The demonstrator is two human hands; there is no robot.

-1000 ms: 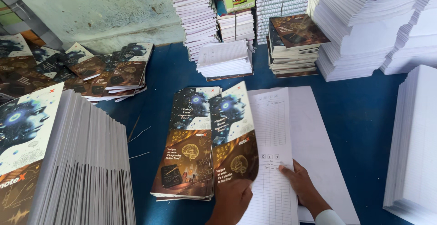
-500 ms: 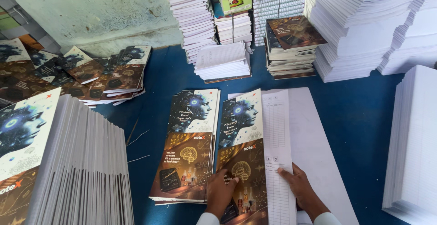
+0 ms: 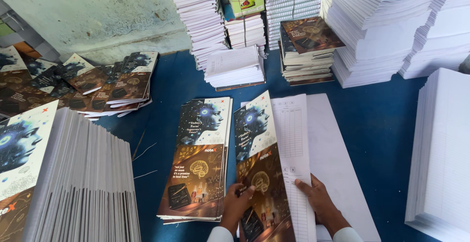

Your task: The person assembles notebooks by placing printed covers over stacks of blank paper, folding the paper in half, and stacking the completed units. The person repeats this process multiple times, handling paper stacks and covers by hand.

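On blue table, left hand, right hand, cover

A notebook bindery or print workshop is showing here. Tall stacks of white ruled pages are crowding the far and right sides of a blue table. Piles of printed covers are lying near and at the left, with finished notebooks stacking up against a rough plaster wall.
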